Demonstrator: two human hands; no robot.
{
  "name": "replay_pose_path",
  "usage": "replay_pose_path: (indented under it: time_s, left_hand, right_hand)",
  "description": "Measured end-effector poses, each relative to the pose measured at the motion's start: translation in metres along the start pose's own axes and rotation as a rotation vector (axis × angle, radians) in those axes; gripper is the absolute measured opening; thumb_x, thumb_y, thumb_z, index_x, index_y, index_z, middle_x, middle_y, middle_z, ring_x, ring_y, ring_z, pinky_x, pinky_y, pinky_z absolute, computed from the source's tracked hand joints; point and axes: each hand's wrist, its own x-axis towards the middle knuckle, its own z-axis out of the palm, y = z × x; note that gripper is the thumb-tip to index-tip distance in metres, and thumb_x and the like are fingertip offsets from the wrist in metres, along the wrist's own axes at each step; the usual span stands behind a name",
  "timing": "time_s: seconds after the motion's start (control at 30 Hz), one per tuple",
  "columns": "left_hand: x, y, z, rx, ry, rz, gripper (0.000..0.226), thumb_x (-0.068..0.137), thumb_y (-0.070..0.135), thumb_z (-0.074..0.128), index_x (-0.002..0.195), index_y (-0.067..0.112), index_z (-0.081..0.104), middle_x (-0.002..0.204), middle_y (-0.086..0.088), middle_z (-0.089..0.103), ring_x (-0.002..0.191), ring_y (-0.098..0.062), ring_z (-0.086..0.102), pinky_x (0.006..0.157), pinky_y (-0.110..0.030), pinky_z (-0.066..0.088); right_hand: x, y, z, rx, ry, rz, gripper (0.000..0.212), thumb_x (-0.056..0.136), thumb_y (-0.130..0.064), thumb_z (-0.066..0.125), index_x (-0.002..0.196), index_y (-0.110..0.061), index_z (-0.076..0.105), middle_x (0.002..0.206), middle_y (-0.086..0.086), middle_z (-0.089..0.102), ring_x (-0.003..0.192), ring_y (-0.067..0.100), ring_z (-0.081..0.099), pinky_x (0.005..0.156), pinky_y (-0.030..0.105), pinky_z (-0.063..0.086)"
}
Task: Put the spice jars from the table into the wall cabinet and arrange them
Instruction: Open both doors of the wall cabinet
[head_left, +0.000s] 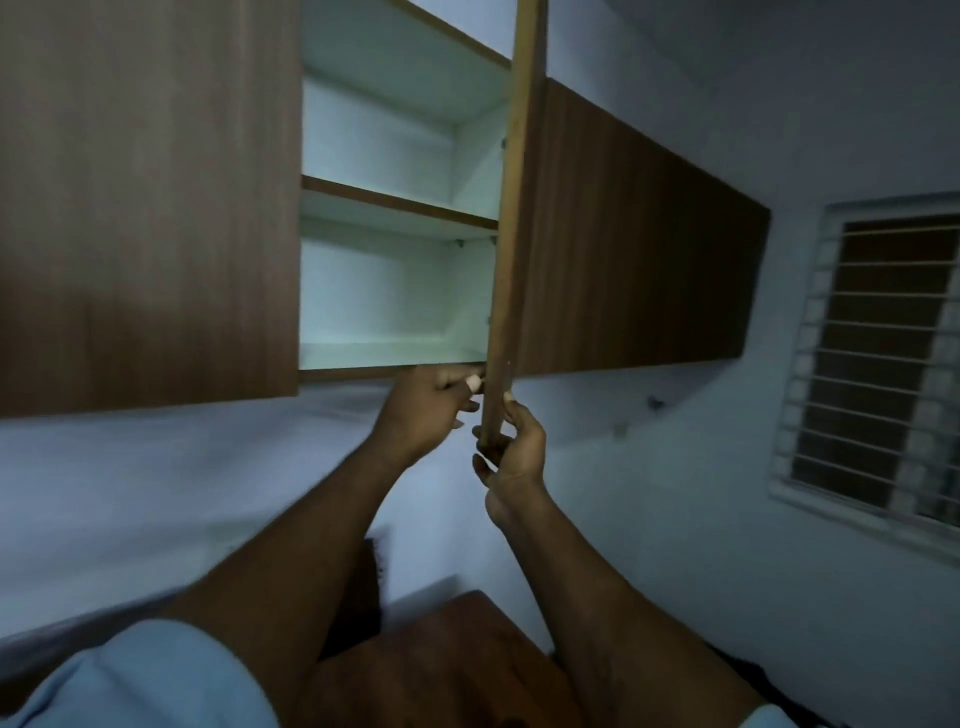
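No jars in the cabinet (395, 291) yet — both shelves show bare white board, upper shelf (400, 205) and bottom shelf (384, 356) alike. No jars in view anywhere; the table (467, 654) shows only as a brown corner at 6 o'clock, mostly hidden behind the forearms, and nothing can be made out on it. So I judge the task to be at its very start: cabinet opened, all the carrying and arranging left to do.

Door (511, 218) stands swung out, edge-on to the camera, running from 12 o'clock down to frame centre. Neighbouring doors at 9 and 3 o'clock are closed.

Hands:
- Right hand (511, 457) — just below centre, fingers curled round the door's lower corner, thumb on the near side. Closed onto the door's edge, holds nothing else.
- Left hand (431, 405) — just left of the right one, at the door's bottom edge below the bottom shelf. Fingers loosely bent, fingertips toward the door edge; a pale patch shows on one fingertip. Looks to be touching the door, though blur makes contact uncertain. No object in it.

Both arms reach up from 6–7 o'clock; a light blue sleeve (140, 675) at 7 o'clock. Barred window (878, 364) at 3 o'clock.
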Motion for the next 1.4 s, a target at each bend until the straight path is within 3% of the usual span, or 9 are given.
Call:
replay_pose_path:
  time_s: [0.17,0.33,0.5,0.67,0.8,1.0,1.13,1.27,1.4]
  left_hand:
    - [-0.002,0.01,0.061,0.03,-0.114,0.061,0.032,0.102,0.023,0.056,0.131,0.03,0.068,0.127,0.005,0.07,0.112,-0.013,0.067,0.093,-0.044,0.058]
    - [0.01,0.019,0.122,0.287,-0.193,0.182,0.037,0.105,0.024,0.049,0.139,0.034,0.061,0.146,0.002,0.057,0.132,-0.023,0.054,0.111,-0.037,0.044]
    - [0.033,0.026,0.175,0.338,-0.211,0.216,0.045,0.104,0.021,0.045,0.147,0.034,0.05,0.15,0.001,0.052,0.134,-0.023,0.052,0.105,-0.028,0.041]
    - [0.054,0.019,0.214,0.361,-0.225,0.201,0.048,0.105,0.024,0.045,0.153,0.034,0.043,0.152,-0.001,0.05,0.133,-0.026,0.053,0.106,-0.034,0.045]
    - [0.066,0.013,0.24,0.433,-0.234,0.228,0.056,0.103,0.022,0.047,0.156,0.035,0.034,0.153,-0.003,0.048,0.133,-0.026,0.052,0.107,-0.037,0.046]
    - [0.079,0.0,0.272,0.484,-0.237,0.25,0.064,0.099,0.027,0.054,0.158,0.034,0.029,0.149,-0.006,0.053,0.126,-0.028,0.057,0.099,-0.039,0.049]
    - [0.085,-0.007,0.287,0.5,-0.324,0.267,0.077,0.094,0.027,0.062,0.159,0.034,0.022,0.16,0.002,0.038,0.131,-0.026,0.053,0.1,-0.04,0.05]
    - [0.09,-0.011,0.293,0.497,-0.278,0.259,0.077,0.094,0.027,0.062,0.159,0.033,0.023,0.146,-0.005,0.055,0.117,-0.025,0.061,0.092,-0.036,0.051]
    - [0.088,-0.012,0.287,0.513,-0.267,0.29,0.074,0.095,0.024,0.061,0.159,0.032,0.025,0.15,-0.005,0.051,0.126,-0.027,0.055,0.098,-0.038,0.051]
  right_hand:
    - [-0.004,-0.033,-0.052,0.023,0.124,-0.012,0.04,0.079,-0.06,0.062,0.1,-0.026,0.071,0.08,0.008,0.077,0.081,0.02,0.068,0.073,0.033,0.048]
    - [0.007,-0.062,-0.1,0.037,0.206,-0.067,0.054,0.075,-0.071,0.059,0.103,-0.03,0.079,0.088,0.002,0.079,0.084,0.017,0.07,0.069,0.03,0.048]
    - [0.029,-0.088,-0.141,-0.006,0.246,-0.074,0.061,0.079,-0.075,0.056,0.111,-0.026,0.075,0.085,0.005,0.079,0.078,0.017,0.072,0.065,0.028,0.049]
    - [0.057,-0.107,-0.177,-0.017,0.245,-0.065,0.071,0.082,-0.079,0.051,0.115,-0.02,0.071,0.082,0.006,0.079,0.067,0.012,0.071,0.062,0.026,0.049]
    - [0.078,-0.116,-0.2,-0.017,0.263,-0.066,0.076,0.081,-0.082,0.05,0.116,-0.017,0.069,0.084,0.007,0.079,0.071,0.014,0.071,0.066,0.028,0.051]
    - [0.105,-0.129,-0.226,-0.032,0.268,-0.06,0.07,0.086,-0.076,0.05,0.113,-0.015,0.069,0.084,0.008,0.078,0.073,0.015,0.068,0.066,0.029,0.05]
    - [0.116,-0.137,-0.239,-0.034,0.279,-0.059,0.058,0.09,-0.068,0.055,0.113,-0.017,0.067,0.09,0.011,0.078,0.079,0.017,0.068,0.065,0.028,0.049]
    - [0.122,-0.138,-0.245,-0.054,0.271,-0.075,0.057,0.09,-0.068,0.054,0.111,-0.016,0.067,0.085,0.009,0.077,0.071,0.014,0.067,0.063,0.026,0.049]
    - [0.121,-0.125,-0.241,-0.025,0.254,-0.113,0.064,0.083,-0.076,0.057,0.113,-0.02,0.068,0.088,0.006,0.078,0.075,0.016,0.068,0.063,0.027,0.049]
